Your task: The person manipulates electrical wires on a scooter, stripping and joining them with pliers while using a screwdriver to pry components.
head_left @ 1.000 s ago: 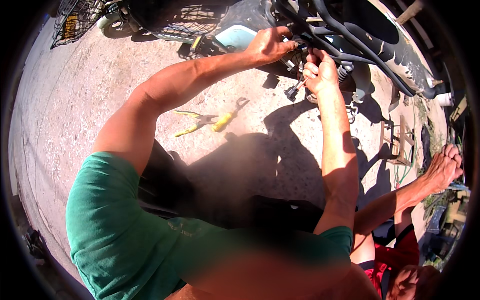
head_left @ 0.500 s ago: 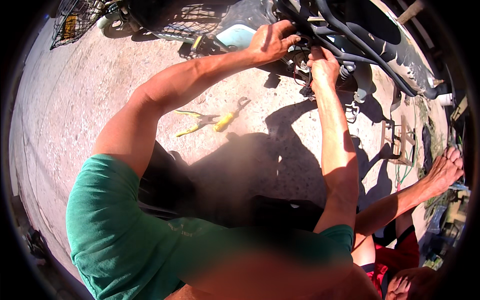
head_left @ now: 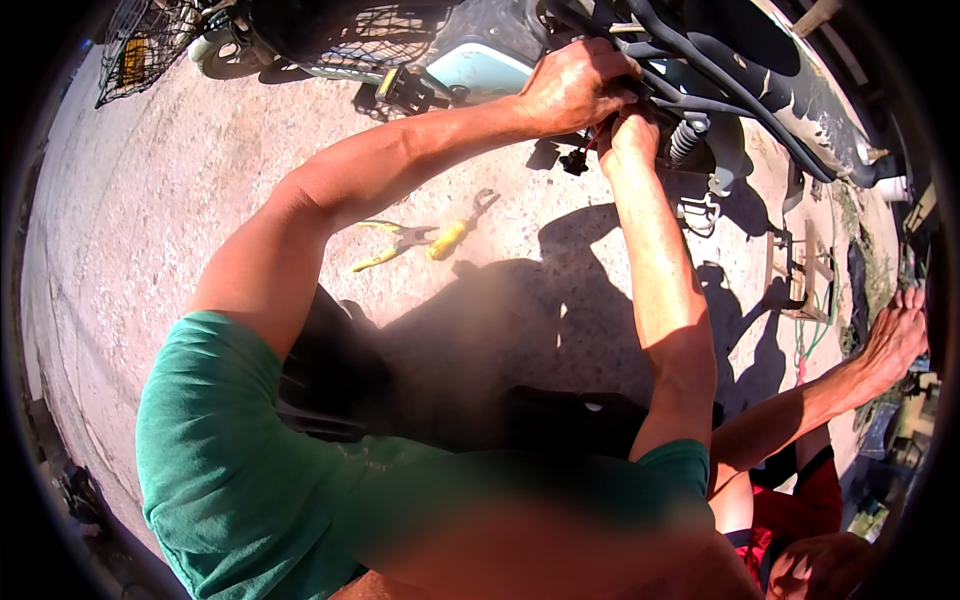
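Note:
My left hand [head_left: 580,85] is closed, thumb and fingers pinched together, beside the frame tubes of a scooter [head_left: 690,60]. What it holds is hidden behind the fingers. Just below and touching it, my right hand [head_left: 630,138] is closed on thin wires [head_left: 592,141], which show in red and dark colours at its left side. A small black connector [head_left: 574,161] hangs from them. On the concrete lie pliers with yellow handles [head_left: 392,245] and, close by, a yellow-handled tool [head_left: 460,227] with a metal jaw-like end.
A coil spring [head_left: 687,139] stands right of my right hand. Another person's hand [head_left: 895,340] reaches in at the far right, near a small wooden stool [head_left: 795,270]. A black wire basket [head_left: 145,50] and a wheel [head_left: 222,55] are at the upper left.
My left hand has shifted right and its fingers have closed in against the right hand. My right hand has moved slightly down and left. The hanging connector has swung left and up.

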`<state>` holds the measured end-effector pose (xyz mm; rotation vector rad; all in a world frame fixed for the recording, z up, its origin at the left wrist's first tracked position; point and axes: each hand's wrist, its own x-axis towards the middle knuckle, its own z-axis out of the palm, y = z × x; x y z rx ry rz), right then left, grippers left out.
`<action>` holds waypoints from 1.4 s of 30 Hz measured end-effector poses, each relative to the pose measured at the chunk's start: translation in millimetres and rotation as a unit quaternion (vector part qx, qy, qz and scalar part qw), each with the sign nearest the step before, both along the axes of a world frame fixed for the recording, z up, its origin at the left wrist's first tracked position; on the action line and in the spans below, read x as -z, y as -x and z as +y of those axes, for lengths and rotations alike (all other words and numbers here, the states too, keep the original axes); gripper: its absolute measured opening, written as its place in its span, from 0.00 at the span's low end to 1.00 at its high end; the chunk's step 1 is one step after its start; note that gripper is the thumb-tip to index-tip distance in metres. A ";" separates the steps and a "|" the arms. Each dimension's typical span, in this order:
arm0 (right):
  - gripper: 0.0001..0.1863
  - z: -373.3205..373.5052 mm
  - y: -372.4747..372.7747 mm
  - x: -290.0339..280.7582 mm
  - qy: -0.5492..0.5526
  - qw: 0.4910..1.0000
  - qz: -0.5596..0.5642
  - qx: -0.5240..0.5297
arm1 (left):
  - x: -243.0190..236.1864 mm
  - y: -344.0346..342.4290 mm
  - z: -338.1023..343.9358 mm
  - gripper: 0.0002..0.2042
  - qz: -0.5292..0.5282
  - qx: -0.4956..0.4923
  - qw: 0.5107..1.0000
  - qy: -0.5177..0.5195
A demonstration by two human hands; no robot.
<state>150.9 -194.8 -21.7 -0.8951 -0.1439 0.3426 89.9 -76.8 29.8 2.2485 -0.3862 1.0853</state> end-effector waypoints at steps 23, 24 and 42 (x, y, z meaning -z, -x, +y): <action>0.17 2.5 -4.7 -3.1 0.084 0.994 0.060 0.027 | -7.1 -3.3 13.4 0.23 0.060 0.115 0.988 -0.083; 0.14 2.2 -3.7 -3.9 0.111 0.992 0.045 0.043 | -6.7 -3.2 14.2 0.23 0.061 0.119 0.988 -0.078; 0.13 -3.6 6.9 -45.3 0.095 0.985 0.146 -0.007 | 14.5 1.1 6.5 0.17 0.396 0.185 0.814 0.382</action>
